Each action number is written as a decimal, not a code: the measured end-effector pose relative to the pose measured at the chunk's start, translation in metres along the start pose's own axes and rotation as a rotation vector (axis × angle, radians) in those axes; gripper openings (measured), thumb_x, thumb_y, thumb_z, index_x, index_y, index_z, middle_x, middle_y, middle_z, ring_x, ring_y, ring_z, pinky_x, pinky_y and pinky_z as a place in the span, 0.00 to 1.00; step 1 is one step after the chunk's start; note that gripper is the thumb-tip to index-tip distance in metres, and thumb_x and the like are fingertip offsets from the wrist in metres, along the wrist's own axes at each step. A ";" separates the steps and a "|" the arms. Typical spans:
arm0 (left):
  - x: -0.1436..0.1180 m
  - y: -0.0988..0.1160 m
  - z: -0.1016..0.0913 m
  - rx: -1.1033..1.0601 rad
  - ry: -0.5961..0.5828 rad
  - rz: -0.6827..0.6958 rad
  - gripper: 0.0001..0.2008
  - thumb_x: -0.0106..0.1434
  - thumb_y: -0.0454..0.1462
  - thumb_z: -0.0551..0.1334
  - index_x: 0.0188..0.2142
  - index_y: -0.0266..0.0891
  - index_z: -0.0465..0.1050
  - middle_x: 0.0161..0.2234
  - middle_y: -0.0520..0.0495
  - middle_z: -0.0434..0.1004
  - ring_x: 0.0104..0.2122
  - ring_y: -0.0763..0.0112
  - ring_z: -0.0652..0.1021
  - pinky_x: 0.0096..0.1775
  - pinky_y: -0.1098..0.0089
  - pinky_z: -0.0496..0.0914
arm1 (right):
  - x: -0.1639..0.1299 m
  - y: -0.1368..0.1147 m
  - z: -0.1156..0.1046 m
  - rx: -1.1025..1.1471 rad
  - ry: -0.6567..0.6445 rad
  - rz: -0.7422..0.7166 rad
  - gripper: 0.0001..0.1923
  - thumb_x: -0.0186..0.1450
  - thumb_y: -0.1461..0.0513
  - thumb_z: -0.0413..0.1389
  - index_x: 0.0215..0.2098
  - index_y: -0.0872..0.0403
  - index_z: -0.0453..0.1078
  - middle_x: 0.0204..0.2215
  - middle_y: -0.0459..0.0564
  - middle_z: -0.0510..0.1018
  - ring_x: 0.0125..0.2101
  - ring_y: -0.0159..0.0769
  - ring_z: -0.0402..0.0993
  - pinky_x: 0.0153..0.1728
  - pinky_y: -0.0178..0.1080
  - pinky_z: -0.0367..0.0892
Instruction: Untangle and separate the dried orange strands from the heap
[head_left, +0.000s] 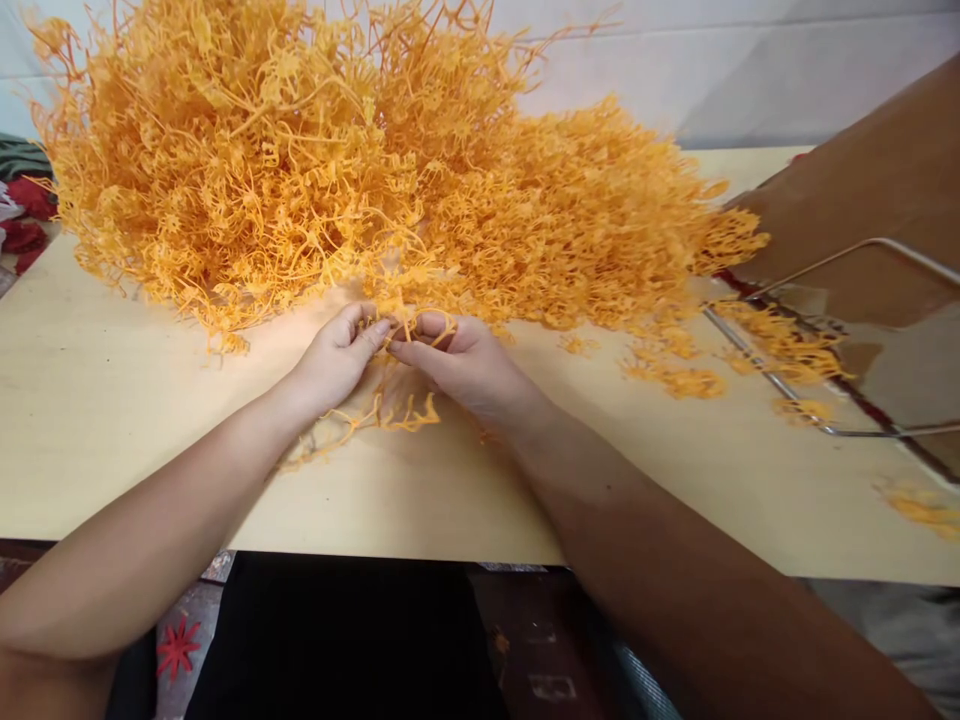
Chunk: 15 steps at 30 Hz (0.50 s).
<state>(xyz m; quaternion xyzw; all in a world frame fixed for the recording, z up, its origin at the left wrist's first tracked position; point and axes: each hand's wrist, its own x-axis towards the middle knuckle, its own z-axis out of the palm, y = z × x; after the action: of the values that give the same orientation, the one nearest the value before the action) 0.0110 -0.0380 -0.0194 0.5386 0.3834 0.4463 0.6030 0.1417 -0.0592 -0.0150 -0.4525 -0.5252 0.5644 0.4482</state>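
Head view, looking down at a pale wooden table (112,420); a huge heap of orange plastic sprigs (360,170) fills the far half, tangled and springy, spilling right toward a wire-framed bag (862,330). Both hands meet just below the front edge of the heap; the left hand (337,355) has fingers curled, thumb and forefinger pinched on one orange sprig piece (411,328); the right hand (461,365) is closed on the same piece from the other side, fingertips almost touching the left's. A separated sprig (405,412) lies flat on the table just under the wrists; small scraps (675,378) are scattered to the right.

This stuff looks very light, thin and flexible; moulded stems that bend rather than snap, though the fine tips probably tear off with a hard pull; the branches hook into each other, so a piece lifted from the heap will likely drag neighbours along. Best hold, I'd judge, is at the thicker stem junction, pinched close with both hands, not on the wispy ends.
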 end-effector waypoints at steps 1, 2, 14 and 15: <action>0.000 0.001 0.000 -0.008 0.017 -0.001 0.04 0.57 0.31 0.59 0.29 0.36 0.63 0.23 0.56 0.65 0.27 0.81 0.68 0.35 0.77 0.63 | -0.001 0.000 0.000 0.007 -0.026 -0.008 0.11 0.49 0.60 0.60 0.22 0.56 0.62 0.18 0.40 0.64 0.22 0.24 0.61 0.24 0.31 0.58; 0.000 0.001 0.001 -0.018 0.031 -0.008 0.04 0.57 0.31 0.59 0.29 0.36 0.62 0.23 0.56 0.65 0.27 0.81 0.68 0.34 0.77 0.63 | -0.002 0.000 0.000 0.021 -0.049 -0.013 0.11 0.50 0.60 0.60 0.23 0.56 0.63 0.20 0.41 0.67 0.24 0.26 0.64 0.26 0.32 0.60; -0.011 0.010 -0.007 -0.198 -0.198 -0.195 0.07 0.55 0.35 0.60 0.32 0.38 0.61 0.17 0.59 0.53 0.15 0.86 0.54 0.18 0.81 0.46 | -0.003 -0.002 -0.006 0.303 -0.158 0.217 0.14 0.50 0.64 0.56 0.17 0.54 0.52 0.10 0.35 0.47 0.12 0.18 0.39 0.13 0.28 0.35; -0.012 0.010 -0.008 -0.217 -0.246 -0.201 0.09 0.54 0.36 0.61 0.32 0.39 0.61 0.18 0.59 0.53 0.15 0.86 0.54 0.18 0.80 0.46 | -0.005 -0.003 -0.006 0.321 -0.189 0.227 0.14 0.49 0.64 0.56 0.17 0.54 0.51 0.11 0.35 0.46 0.12 0.18 0.39 0.13 0.28 0.35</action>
<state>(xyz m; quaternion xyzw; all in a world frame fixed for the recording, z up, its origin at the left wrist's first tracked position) -0.0013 -0.0466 -0.0103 0.4798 0.3084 0.3534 0.7415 0.1487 -0.0625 -0.0122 -0.3767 -0.4141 0.7274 0.3969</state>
